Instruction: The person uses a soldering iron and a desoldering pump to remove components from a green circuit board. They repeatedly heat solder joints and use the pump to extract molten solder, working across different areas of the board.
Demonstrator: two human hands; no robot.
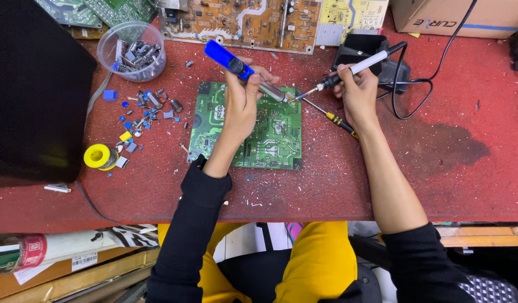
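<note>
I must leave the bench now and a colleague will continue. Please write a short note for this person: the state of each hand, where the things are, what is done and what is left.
Left hand: holds the blue desoldering pump, its tip at the top right of the green circuit board.
Right hand: holds the soldering iron, its tip meeting the pump's tip there.
Screwdriver: lies right of the board.
Done: many removed parts lie loose to the left; more fill the plastic cup.
Left: the joint at the tips is in work; I cannot tell if it is freed.

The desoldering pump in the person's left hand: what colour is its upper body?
Bright blue, with a silver metal barrel below; the desoldering pump shows clearly in the head view.
</note>
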